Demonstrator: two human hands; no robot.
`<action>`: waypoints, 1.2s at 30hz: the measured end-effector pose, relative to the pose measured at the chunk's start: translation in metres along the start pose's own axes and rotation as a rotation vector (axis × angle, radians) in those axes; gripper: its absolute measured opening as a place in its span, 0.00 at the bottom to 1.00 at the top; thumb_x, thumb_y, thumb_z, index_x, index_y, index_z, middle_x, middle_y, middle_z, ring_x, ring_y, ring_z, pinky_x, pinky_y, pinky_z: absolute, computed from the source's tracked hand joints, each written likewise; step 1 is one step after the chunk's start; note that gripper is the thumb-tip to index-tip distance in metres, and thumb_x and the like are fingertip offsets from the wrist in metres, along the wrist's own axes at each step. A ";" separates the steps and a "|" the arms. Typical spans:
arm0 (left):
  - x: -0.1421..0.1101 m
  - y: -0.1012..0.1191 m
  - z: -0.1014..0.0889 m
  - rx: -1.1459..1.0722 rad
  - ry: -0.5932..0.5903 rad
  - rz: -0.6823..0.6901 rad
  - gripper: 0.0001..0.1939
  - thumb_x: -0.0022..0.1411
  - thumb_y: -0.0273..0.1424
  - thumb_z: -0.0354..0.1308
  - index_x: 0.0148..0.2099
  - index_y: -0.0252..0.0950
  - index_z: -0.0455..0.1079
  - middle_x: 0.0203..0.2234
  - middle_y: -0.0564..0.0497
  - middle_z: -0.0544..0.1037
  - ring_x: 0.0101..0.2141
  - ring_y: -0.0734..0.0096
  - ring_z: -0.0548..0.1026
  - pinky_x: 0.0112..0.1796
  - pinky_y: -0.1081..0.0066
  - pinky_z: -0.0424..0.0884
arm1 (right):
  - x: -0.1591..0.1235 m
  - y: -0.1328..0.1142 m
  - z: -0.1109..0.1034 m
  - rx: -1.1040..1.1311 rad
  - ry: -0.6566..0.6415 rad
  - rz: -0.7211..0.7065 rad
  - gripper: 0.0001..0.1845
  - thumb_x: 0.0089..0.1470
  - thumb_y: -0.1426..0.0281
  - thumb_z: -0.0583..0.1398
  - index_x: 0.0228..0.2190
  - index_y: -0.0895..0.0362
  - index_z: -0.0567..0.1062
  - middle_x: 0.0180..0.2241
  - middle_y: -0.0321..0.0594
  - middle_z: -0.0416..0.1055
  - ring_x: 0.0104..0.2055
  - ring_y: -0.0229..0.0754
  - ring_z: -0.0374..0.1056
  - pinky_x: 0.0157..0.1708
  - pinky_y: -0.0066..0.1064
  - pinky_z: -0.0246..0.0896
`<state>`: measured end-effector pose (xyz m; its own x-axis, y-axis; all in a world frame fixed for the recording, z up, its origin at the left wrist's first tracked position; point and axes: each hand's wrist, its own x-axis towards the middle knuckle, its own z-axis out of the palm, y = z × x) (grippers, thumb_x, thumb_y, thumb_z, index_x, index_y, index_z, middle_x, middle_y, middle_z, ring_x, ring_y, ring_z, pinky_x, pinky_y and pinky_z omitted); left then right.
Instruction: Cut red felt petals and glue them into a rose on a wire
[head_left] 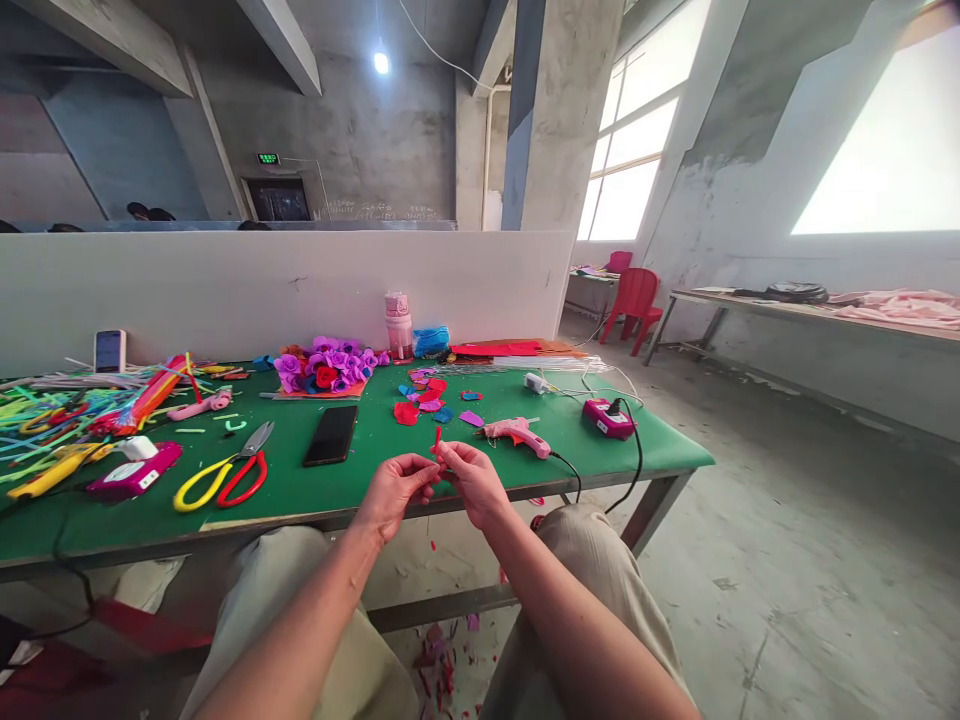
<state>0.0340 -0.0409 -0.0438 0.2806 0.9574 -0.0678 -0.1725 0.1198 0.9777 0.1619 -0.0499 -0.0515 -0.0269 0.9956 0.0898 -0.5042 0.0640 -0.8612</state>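
Right hand (pixel 471 480) is pinching a small red piece (pixel 437 438) upright, near the green table's (pixel 660 440) front edge.
Left hand (pixel 397 490) is bunching its fingers alongside; can't tell its grip. Piece is looking light, soft, crushable; base is suiting gentle fingertips.

Both forearms angled inward, left hand (pixel 401 490) and right hand (pixel 469 478) fingertip to fingertip, apparently pinching.

2 hands (pixel 396 492), 2 phones (pixel 330 436) (1 upright), 1 pr. scissors (pixel 257 439), 2 pwr. blocks (pixel 608 420), prob. 2 chairs (pixel 637 293).
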 end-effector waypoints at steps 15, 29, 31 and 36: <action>0.001 -0.004 -0.002 0.100 0.013 0.090 0.15 0.43 0.39 0.67 0.27 0.33 0.70 0.17 0.57 0.70 0.17 0.82 0.63 0.18 0.79 0.59 | 0.002 0.005 0.003 -0.150 0.072 -0.094 0.17 0.42 0.57 0.63 0.27 0.58 0.79 0.24 0.36 0.70 0.26 0.35 0.60 0.31 0.29 0.57; 0.000 -0.001 -0.001 0.061 -0.035 0.041 0.16 0.43 0.41 0.67 0.27 0.31 0.72 0.20 0.53 0.73 0.18 0.81 0.65 0.18 0.79 0.60 | 0.002 0.000 -0.006 -0.105 -0.026 -0.022 0.16 0.35 0.61 0.68 0.28 0.58 0.78 0.27 0.37 0.73 0.26 0.35 0.64 0.33 0.31 0.60; 0.000 -0.001 0.000 0.066 -0.033 0.048 0.16 0.43 0.41 0.67 0.28 0.31 0.73 0.21 0.52 0.74 0.18 0.81 0.65 0.19 0.78 0.60 | 0.001 -0.001 -0.006 -0.066 -0.048 0.003 0.18 0.35 0.61 0.68 0.30 0.58 0.78 0.27 0.36 0.73 0.25 0.34 0.64 0.32 0.30 0.60; -0.001 -0.001 0.000 0.090 -0.015 0.062 0.16 0.42 0.41 0.67 0.27 0.32 0.72 0.20 0.54 0.73 0.18 0.80 0.65 0.19 0.78 0.60 | -0.001 -0.005 -0.004 -0.050 -0.064 -0.012 0.15 0.36 0.62 0.68 0.28 0.57 0.77 0.27 0.36 0.72 0.26 0.34 0.64 0.32 0.28 0.60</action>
<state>0.0344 -0.0422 -0.0448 0.2866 0.9580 -0.0040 -0.1046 0.0355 0.9939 0.1684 -0.0508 -0.0490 -0.0771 0.9884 0.1308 -0.4613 0.0809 -0.8836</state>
